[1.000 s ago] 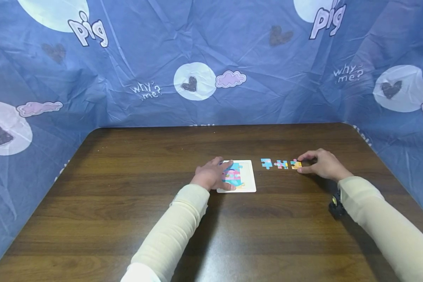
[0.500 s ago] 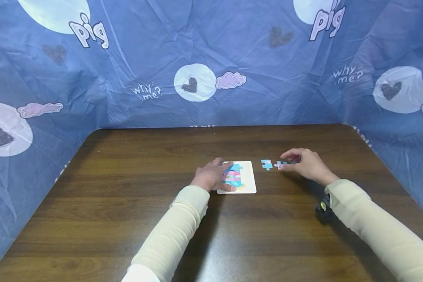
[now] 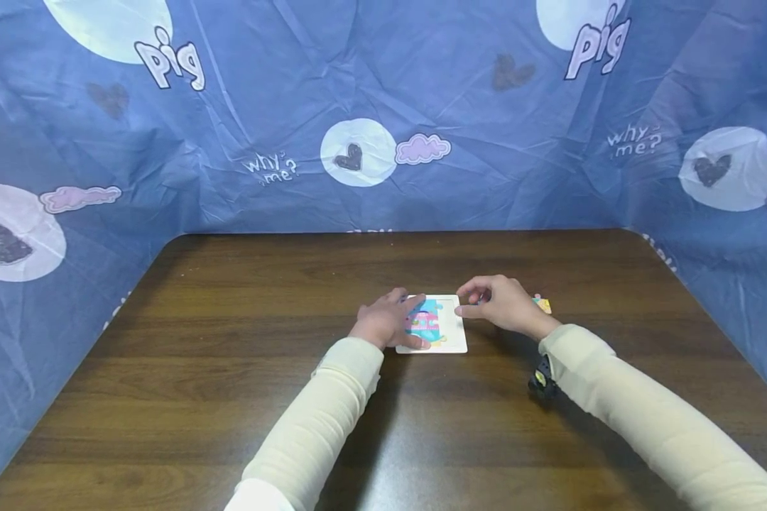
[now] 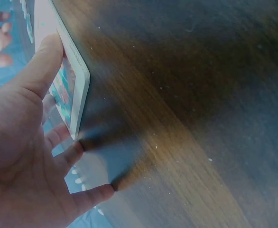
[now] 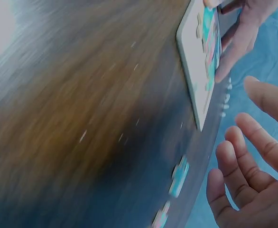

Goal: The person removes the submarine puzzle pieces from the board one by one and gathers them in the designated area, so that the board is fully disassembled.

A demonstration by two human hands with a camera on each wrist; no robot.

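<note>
My left hand (image 3: 386,319) rests on a white jigsaw tray (image 3: 455,341), fingers spread across its left side. In the left wrist view the thumb (image 4: 49,59) of that hand lies on the tray's face. Joined blue and pink puzzle pieces (image 3: 427,323) fill the tray's left part. Just right of the tray hovers my right hand (image 3: 501,304), thumb and fingers apart. The right wrist view shows nothing between them. Below that hand lie a blue puzzle piece (image 5: 179,178) and a pink-and-blue puzzle piece (image 5: 162,217). A yellow puzzle piece (image 3: 542,305) is partly hidden behind the right hand.
The brown wooden table (image 3: 262,298) carries the tray and loose pieces. A blue printed cloth (image 3: 473,191) hangs behind it and along both sides. A black device (image 3: 542,380) is worn at the right wrist.
My right hand has moved left, from the yellow puzzle piece across the row of loose pieces to beside the tray. The left hand keeps its place. The view has shifted slightly.
</note>
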